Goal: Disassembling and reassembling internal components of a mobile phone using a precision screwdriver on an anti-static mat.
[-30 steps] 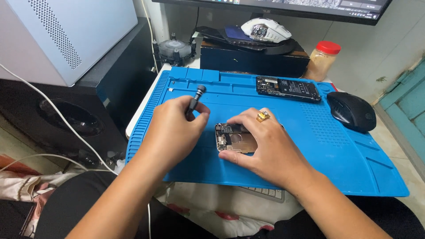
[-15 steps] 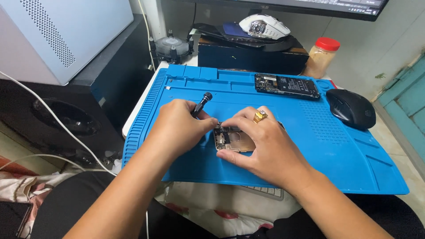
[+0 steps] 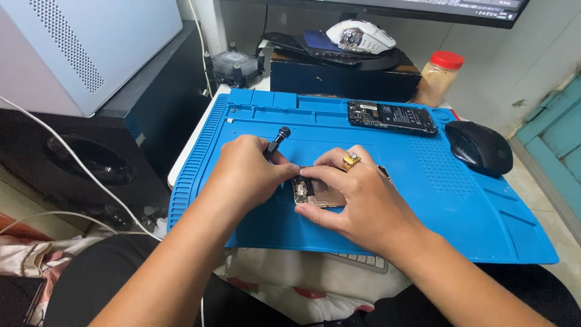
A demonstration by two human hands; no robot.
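Observation:
My left hand [image 3: 251, 175] grips a small black-handled screwdriver [image 3: 278, 139], its tip pointing down at a small circuit board [image 3: 315, 192] in the middle of the blue work mat [image 3: 423, 188]. My right hand [image 3: 357, 203], with a gold ring on one finger, pinches that board from the right and holds it down on the mat. The screwdriver tip is hidden behind my fingers. An opened black phone [image 3: 391, 116] lies at the far side of the mat, apart from both hands.
A black computer mouse [image 3: 479, 147] rests at the mat's right edge. Behind the mat stand a dark box [image 3: 339, 75] with a white mouse [image 3: 360, 36] on it, a red-lidded jar [image 3: 439, 79] and a cooler fan [image 3: 233, 65]. A computer case [image 3: 91, 48] and speaker [image 3: 91, 160] are left.
The two hands have drawn closer together over the board, and the screwdriver has tilted more towards it. The view has shifted slightly.

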